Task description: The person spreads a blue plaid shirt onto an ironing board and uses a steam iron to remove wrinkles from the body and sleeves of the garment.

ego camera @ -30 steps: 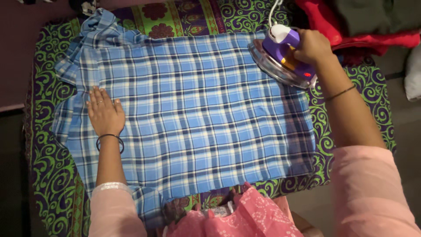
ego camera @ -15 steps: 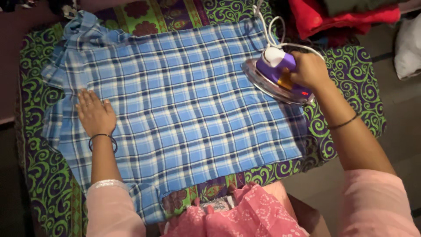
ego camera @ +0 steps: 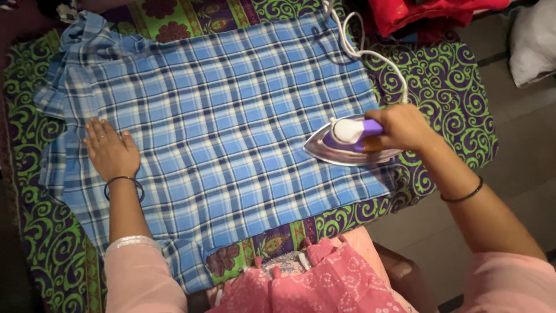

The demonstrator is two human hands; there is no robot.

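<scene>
Right hand (ego camera: 405, 127) is wrapped tight around the handle of the purple and white iron (ego camera: 350, 142), which sits flat on the right edge of the blue checked shirt (ego camera: 231, 133). Left hand (ego camera: 110, 149) lies spread, palm down, on the shirt's left side. The shirt covers a green swirl-patterned cloth (ego camera: 452, 87) on the worktop; the white cord (ego camera: 370, 55) loops away behind.

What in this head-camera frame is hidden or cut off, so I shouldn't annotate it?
- Head view: the iron handle is covered by the right hand; its soleplate faces down onto the plaid shirt.
- The white cord leaves the top edge; no plug is visible.
- The red cloth and white bundle are cropped by the frame edges.
- The left hand covers the fabric under it.
</scene>
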